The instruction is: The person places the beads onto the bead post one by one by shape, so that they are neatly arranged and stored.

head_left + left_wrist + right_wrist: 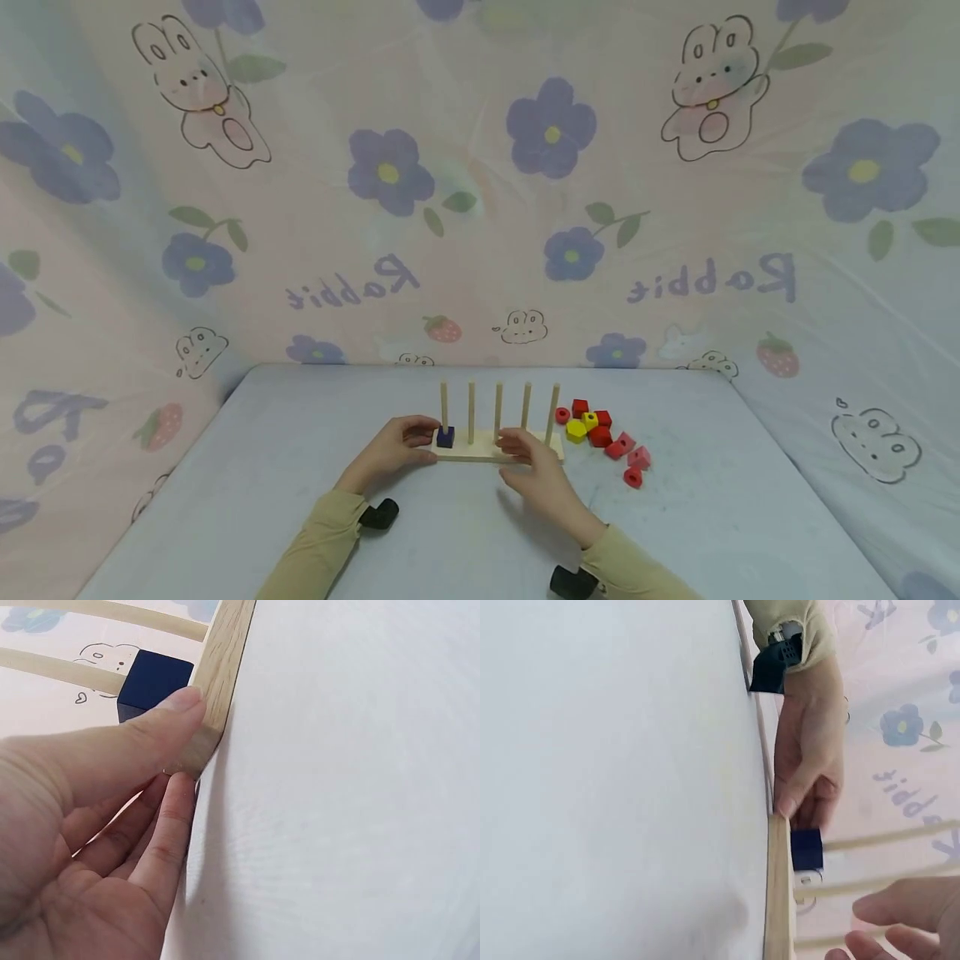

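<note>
A wooden peg board (472,452) with several upright pegs stands on the table. A dark blue cube (446,437) sits at the foot of its leftmost peg. My left hand (393,446) pinches the board's left end, the thumb (184,705) on the near edge beside the cube and fingertips at the end corner. In front of the board's right half is my right hand (543,479), its fingers loosely bent and apart, holding nothing. These fingers (907,900) overlap the pegs in the right wrist view.
Right of the board lie loose beads: a red ring (562,415), a yellow hexagonal bead (576,431), a small yellow bead (590,419), red blocks (600,437) and pink blocks (640,457). Behind the white table (247,467) hangs a printed curtain (480,250).
</note>
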Tool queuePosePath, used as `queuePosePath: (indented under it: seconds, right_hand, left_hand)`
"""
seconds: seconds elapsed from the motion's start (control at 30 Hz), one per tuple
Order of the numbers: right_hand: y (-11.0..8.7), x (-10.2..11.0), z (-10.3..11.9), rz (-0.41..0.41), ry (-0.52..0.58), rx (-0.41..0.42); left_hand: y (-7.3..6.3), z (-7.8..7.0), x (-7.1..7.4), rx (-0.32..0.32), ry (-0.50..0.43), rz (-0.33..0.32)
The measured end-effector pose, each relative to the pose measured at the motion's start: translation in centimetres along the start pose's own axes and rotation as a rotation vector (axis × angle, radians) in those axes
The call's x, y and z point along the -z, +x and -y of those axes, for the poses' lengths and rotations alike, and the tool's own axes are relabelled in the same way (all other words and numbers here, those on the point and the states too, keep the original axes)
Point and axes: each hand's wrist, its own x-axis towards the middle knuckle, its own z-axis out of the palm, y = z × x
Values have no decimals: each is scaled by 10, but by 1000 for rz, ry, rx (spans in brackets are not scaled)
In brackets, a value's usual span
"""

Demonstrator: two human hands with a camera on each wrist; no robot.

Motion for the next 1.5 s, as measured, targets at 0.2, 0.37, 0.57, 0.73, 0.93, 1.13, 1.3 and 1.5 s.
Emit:
queuePosePath:
  seconds: [0.2,0.37,0.57,0.73,0.93,1.13,1.3,1.5]
  right_hand:
    - [-14,44,-4,-110,-65,-31]
    - [-12,88,-9,-233,-152,-52]
    - [-4,132,-29,-278,-235,-135]
    - [2,151,-51,-282,-271,-180]
    - [10,156,-68,-236,-276,-242]
    - [19,154,-72,-176,-286,-305]
    - [26,150,-73,-164,-294,-324]
    - [31,144,-74,-166,-310,-339]
  left_hand:
    - [-1,3,1,28,9,-13]
    - [-2,3,3,26,1,-10]
    - [-2,4,3,32,8,-9]
    - [-2,6,2,29,10,-12]
    - [-3,5,1,27,11,-13]
    - [-3,0,-1,22,8,-10]
    - [-1,0,-2,25,8,-16]
    - [-2,0,-2,34,19,-14]
